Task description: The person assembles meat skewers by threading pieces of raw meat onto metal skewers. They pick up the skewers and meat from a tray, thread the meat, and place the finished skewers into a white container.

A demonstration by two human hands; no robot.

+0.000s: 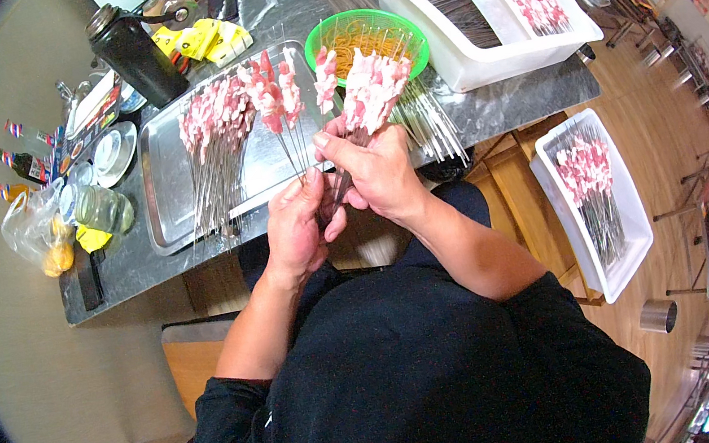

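Observation:
My right hand [381, 167] grips a thick bunch of raw meat skewers [375, 89] by their metal sticks, just below the meat. A few more meat skewers [271, 94] rise fanned out from my left hand [301, 219], whose thumb presses on their sticks. One single skewer [326, 79] stands between the two groups; which hand holds it I cannot tell. Both hands meet in front of the table's near edge. Behind them lies a steel tray [168, 179] with a pile of meat skewers [215, 122] on its left half.
A green plastic basket [311, 51] with orange strands or bands stands behind my right hand, beside bare skewers [428, 119]. White bins [476, 68] are at the back right; another white bin [638, 256] with skewers sits lower right. A black bottle [134, 55] and glass jar [105, 209] stand left.

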